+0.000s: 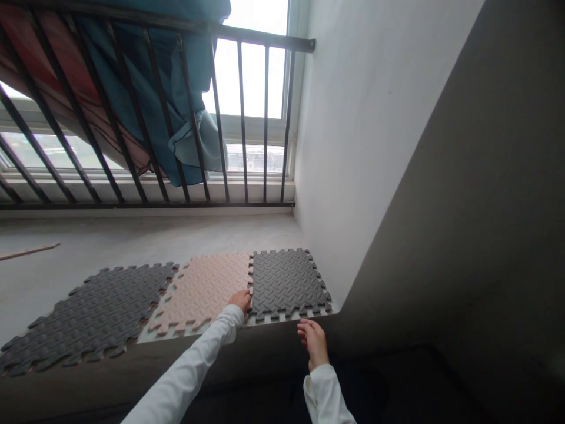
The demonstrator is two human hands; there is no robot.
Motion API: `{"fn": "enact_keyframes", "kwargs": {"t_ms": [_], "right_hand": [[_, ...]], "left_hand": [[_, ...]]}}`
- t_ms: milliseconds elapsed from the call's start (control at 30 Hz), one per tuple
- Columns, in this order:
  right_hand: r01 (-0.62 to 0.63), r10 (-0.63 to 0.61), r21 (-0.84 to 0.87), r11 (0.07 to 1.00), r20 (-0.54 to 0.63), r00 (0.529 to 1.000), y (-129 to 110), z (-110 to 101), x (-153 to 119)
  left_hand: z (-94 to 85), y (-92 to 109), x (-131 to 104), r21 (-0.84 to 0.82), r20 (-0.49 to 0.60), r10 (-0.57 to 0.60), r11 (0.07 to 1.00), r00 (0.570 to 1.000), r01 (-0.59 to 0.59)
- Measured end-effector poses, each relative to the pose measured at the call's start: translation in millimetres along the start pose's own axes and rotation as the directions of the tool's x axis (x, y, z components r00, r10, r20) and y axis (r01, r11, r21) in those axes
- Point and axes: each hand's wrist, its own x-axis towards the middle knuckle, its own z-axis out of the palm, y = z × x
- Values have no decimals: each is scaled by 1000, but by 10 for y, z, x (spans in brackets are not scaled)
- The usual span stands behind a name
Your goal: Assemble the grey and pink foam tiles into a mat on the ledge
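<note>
A pink foam puzzle mat tile [212,280] lies flat on a pale ledge, its toothed right side against a dark grey foam tile [286,282]. My left hand [241,300] is at the pink tile's front right corner, fingers bent over the edge by the seam. How far the teeth interlock there is partly covered by that hand. In front of the grey tile, just off the ledge's lip, my right hand [315,344] hangs with loosely bent fingers slightly apart and nothing in them. Left of the pink tile lies another dark grey foam mat [101,312], with a narrow gap between.
Black railings [242,118] run along the window behind the ledge [185,229], with a blue and pink cloth [150,100] hanging there. A white wall [348,129] bounds the right end. A thin stick [30,252] lies at the left. Below the ledge is dark.
</note>
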Motion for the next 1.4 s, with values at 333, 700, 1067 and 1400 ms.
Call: {"fn": "enact_keyframes", "kwargs": {"t_ms": [333, 700, 1067, 1400], "right_hand": [[7, -7, 20, 1000, -2, 1000, -14, 10, -12], [15, -15, 3, 1000, 10, 1000, -5, 40, 6], [33, -33, -36, 999, 6, 999, 10, 2, -38], [334, -399, -675, 657, 65, 915, -7, 60, -20]], "left_hand": [[109, -23, -218, 66, -92, 87, 995, 992, -81], [103, 124, -481, 148, -1, 36, 988, 999, -35], [-175, 95, -224, 54, 3, 14, 998, 1000, -14], [-211, 162, -151, 19, 47, -80, 997, 996, 79]]}}
